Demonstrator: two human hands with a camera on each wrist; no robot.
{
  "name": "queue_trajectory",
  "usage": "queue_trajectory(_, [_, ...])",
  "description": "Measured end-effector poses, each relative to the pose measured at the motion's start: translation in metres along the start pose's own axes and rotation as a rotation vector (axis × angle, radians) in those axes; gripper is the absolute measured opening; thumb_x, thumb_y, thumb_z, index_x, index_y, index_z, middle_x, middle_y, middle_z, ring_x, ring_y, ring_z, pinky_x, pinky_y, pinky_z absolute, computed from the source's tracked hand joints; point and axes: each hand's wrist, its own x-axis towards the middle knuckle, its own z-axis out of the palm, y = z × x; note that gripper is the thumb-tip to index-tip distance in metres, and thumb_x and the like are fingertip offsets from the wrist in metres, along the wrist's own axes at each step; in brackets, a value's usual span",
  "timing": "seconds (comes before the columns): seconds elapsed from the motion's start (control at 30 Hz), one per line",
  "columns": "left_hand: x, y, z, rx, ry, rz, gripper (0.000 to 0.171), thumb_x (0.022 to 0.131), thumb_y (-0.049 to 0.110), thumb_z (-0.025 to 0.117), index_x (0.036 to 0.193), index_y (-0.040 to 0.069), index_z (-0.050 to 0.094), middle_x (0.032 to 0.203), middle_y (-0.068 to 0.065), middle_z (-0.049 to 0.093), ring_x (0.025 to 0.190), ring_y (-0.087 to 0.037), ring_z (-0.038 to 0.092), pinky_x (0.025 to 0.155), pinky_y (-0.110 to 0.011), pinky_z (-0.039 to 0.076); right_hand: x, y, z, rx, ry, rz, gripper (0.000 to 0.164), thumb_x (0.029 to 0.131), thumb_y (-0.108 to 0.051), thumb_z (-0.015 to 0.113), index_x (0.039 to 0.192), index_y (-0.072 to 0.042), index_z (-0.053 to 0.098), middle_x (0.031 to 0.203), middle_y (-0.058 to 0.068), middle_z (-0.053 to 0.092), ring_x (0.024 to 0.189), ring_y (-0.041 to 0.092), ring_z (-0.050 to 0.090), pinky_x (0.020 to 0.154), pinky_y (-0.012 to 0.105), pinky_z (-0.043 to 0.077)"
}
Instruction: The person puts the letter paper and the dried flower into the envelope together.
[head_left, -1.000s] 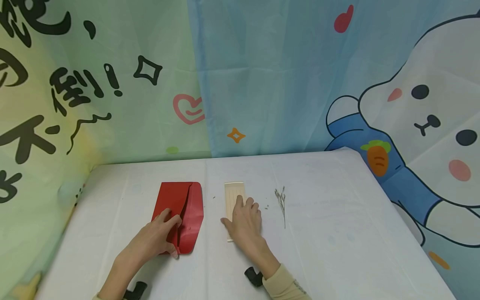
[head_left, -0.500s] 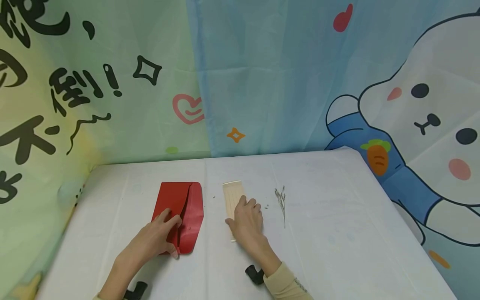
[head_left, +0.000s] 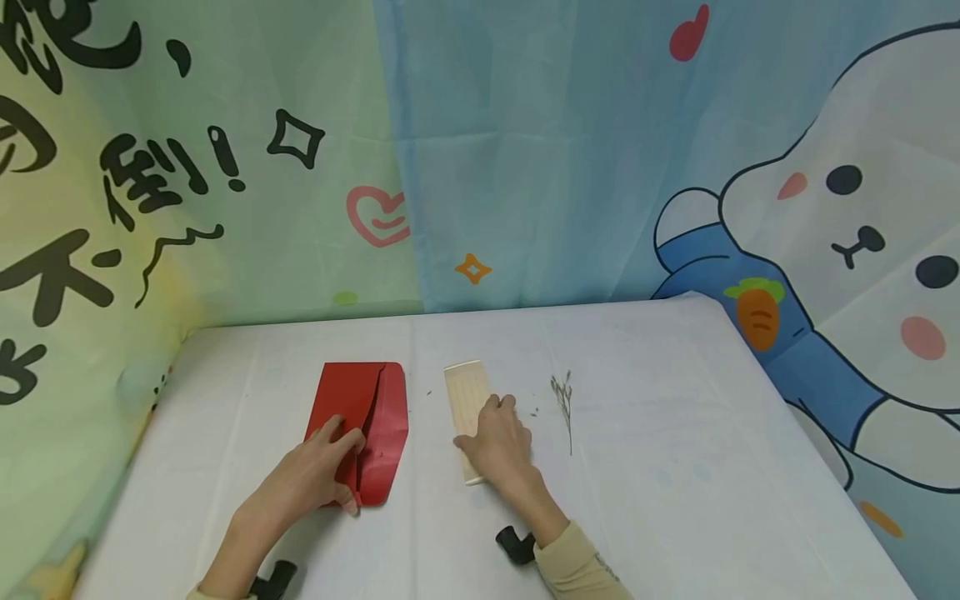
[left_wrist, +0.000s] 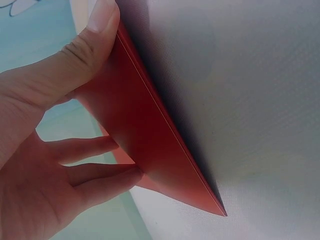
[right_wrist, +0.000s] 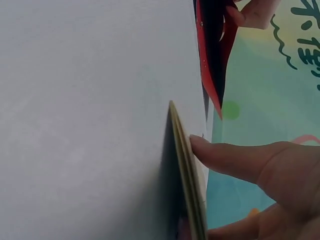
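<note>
A red envelope (head_left: pixel 341 396) lies left of the middle of the table, its flap folded out to the right. My left hand (head_left: pixel 311 471) grips its near part, the thumb at the near edge and the fingers on top by the opening. The left wrist view shows that thumb (left_wrist: pixel 95 42) against the red edge. To the right, a cream folded card (head_left: pixel 465 392) lies slightly slanted. My right hand (head_left: pixel 498 442) holds it by its right side, the thumb across its face. Its layered edge (right_wrist: pixel 187 170) shows in the right wrist view; some fingertips are hidden.
A small sprig of dried flowers (head_left: pixel 564 408) lies right of the card, with tiny crumbs nearby. A white cloth (head_left: pixel 675 467) covers the table. Behind it hangs a printed curtain (head_left: pixel 525 167). Black wrist mounts (head_left: pixel 516 546) sit at both wrists.
My right hand has moved slightly right, and the card has turned a little so that it slants, its near end farther right. The left hand and the envelope stay put.
</note>
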Motion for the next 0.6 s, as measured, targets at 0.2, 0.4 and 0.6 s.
queue_trajectory(0.2, [0.0,0.0,0.0,-0.009,-0.003,-0.002,0.065,0.056,0.027,0.102,0.104,0.019,0.058,0.11,-0.007,0.05,0.082,-0.019,0.052,0.065,-0.033,0.049,0.002,0.007,-0.004,0.119,0.019,0.028,0.055,0.087,-0.019,0.082,0.127,0.01,0.061,0.107,0.027,0.072,0.091,0.042,0.073,0.075,0.057,0.057])
queue_trajectory(0.4, [0.0,-0.001,0.0,-0.006,0.0,0.007,0.065,0.057,0.026,0.101,0.104,0.019,0.058,0.108,-0.005,0.049,0.08,-0.017,0.051,0.064,-0.031,0.048,0.004,0.015,-0.012,0.276,-0.01,0.045,0.033,0.093,-0.014,0.072,0.12,0.006,0.069,0.1,0.022,0.077,0.081,0.033,0.076,0.066,0.045,0.061])
queue_trajectory(0.6, [0.0,-0.003,0.001,-0.004,0.0,0.005,0.065,0.056,0.027,0.101,0.105,0.019,0.058,0.108,-0.005,0.049,0.081,-0.017,0.051,0.064,-0.031,0.049,0.007,0.022,-0.015,0.406,-0.086,0.067,0.026,0.096,-0.011,0.067,0.117,0.003,0.071,0.097,0.017,0.077,0.08,0.027,0.076,0.1,0.059,0.051])
